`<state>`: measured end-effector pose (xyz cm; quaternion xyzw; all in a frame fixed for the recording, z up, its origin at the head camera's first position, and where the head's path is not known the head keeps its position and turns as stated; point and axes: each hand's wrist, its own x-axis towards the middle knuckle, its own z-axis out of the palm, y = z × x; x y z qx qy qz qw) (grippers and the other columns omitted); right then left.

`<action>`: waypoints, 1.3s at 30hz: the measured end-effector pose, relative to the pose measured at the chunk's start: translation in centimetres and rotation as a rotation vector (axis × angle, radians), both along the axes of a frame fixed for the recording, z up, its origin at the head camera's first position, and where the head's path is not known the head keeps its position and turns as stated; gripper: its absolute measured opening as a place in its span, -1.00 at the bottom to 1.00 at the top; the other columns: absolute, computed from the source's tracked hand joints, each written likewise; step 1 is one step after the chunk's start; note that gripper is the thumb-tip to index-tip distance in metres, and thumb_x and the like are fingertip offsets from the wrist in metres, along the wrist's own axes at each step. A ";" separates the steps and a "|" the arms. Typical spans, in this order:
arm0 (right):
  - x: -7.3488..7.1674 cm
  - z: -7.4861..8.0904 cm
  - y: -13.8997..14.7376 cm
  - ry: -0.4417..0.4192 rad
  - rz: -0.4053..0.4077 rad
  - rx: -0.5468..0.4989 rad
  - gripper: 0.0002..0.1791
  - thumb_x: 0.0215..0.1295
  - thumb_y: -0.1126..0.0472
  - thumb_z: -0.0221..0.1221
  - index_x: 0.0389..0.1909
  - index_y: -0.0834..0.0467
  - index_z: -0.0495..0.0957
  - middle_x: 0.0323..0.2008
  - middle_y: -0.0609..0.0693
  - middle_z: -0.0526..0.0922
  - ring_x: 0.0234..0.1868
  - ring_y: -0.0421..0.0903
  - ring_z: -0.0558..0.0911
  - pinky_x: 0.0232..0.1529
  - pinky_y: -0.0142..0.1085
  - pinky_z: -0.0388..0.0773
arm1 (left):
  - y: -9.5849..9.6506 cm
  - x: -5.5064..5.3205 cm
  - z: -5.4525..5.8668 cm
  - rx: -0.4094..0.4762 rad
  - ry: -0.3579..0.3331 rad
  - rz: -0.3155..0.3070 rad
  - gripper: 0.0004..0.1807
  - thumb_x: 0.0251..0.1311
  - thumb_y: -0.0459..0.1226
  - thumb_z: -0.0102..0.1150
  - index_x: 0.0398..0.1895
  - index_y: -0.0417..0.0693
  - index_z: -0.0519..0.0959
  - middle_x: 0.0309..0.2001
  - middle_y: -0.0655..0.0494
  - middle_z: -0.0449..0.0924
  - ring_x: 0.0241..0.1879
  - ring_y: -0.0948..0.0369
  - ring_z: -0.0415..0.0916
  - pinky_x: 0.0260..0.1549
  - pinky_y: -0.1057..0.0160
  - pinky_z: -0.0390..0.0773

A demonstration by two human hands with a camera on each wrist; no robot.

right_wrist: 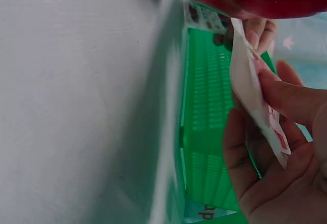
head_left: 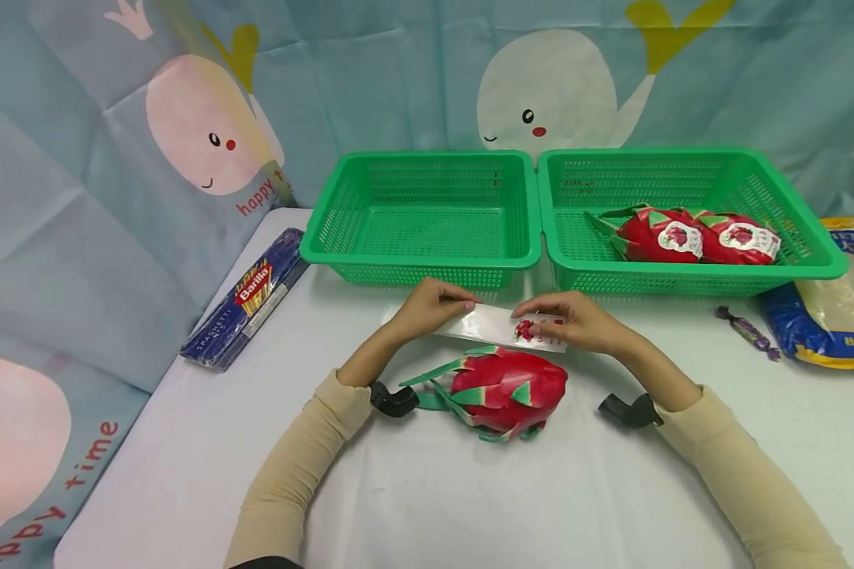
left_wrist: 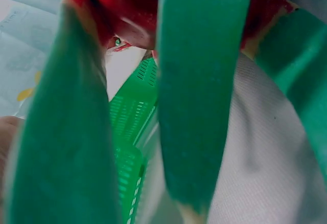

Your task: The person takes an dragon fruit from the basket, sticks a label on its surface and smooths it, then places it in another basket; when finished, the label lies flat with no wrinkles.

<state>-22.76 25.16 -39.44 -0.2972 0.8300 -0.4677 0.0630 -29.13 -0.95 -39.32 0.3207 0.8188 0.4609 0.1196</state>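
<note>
Both hands hold a white glossy strip of stickers (head_left: 494, 318) with a dragon fruit label printed at its right end. My left hand (head_left: 430, 308) pinches the strip's left part between thumb and fingers. The right hand (head_left: 576, 320) grips the labelled end; in the right wrist view its thumb (right_wrist: 288, 98) presses on the printed face, with fingers behind. Just in front of the strip lies a red dragon fruit (head_left: 512, 387), its long green leaves pointing left. Those leaves (left_wrist: 199, 91) cover much of the left wrist view and hide most of the left hand there.
Two green baskets (head_left: 427, 261) stand side by side behind the hands. The right one holds two dragon fruits (head_left: 648, 237) with white labels. A blue spaghetti pack (head_left: 245, 300) lies at left; a wrapped candy (head_left: 749, 332) and a blue-yellow bag (head_left: 836, 304) lie at right.
</note>
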 end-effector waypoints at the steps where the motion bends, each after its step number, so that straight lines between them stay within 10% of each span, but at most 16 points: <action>1: 0.0 0.0 0.0 -0.007 -0.002 0.003 -0.69 0.17 0.38 0.17 -0.03 0.25 0.53 -0.12 0.17 0.61 -0.41 -0.25 0.55 -0.50 -0.43 0.51 | 0.0 0.0 0.0 0.004 -0.012 -0.001 -0.81 0.17 -0.30 0.17 -0.20 -0.17 0.67 -0.17 -0.05 0.67 -0.14 0.17 0.61 -0.17 0.33 0.56; 17: 0.1 -0.5 -0.4 0.000 -0.084 -0.107 -0.77 0.12 0.41 0.20 -0.16 0.34 0.61 -0.36 0.20 0.69 -0.61 -0.28 0.51 -0.70 -0.44 0.36 | 0.3 -0.1 -0.3 0.022 -0.051 0.017 -0.81 0.16 -0.31 0.17 -0.20 -0.19 0.66 -0.15 -0.07 0.67 -0.08 0.14 0.58 -0.12 0.31 0.54; 25: 0.1 -0.9 -0.6 0.070 -0.151 -0.109 -0.90 0.11 0.46 0.19 -0.38 0.29 0.65 -0.33 0.25 0.68 -0.36 -0.40 0.60 -0.54 -0.52 0.43 | 0.3 -0.3 -0.7 -0.002 -0.028 0.033 -0.81 0.16 -0.33 0.17 -0.20 -0.19 0.66 -0.18 -0.08 0.67 -0.13 0.12 0.60 -0.14 0.27 0.56; 31: 0.3 -0.6 -0.3 0.188 -0.187 -0.208 -0.92 0.10 0.50 0.17 -0.40 0.32 0.60 -0.16 0.14 0.59 -0.07 -0.35 0.51 -0.21 -0.56 0.48 | -0.1 -0.8 -1.7 -0.108 0.049 0.088 -0.83 0.16 -0.32 0.17 -0.22 -0.14 0.68 -0.21 -0.03 0.69 -0.12 0.13 0.60 -0.10 0.21 0.56; 39: 1.6 2.1 -0.6 0.099 -0.245 -0.372 -0.86 0.15 0.50 0.12 -0.27 0.34 0.58 -0.30 -0.12 0.61 -0.25 -0.28 0.58 -0.22 -0.49 0.55 | -0.7 -0.5 -0.8 -0.258 0.225 0.089 -0.78 0.16 -0.32 0.15 -0.14 -0.13 0.65 -0.10 0.01 0.65 -0.05 0.12 0.57 -0.08 0.18 0.54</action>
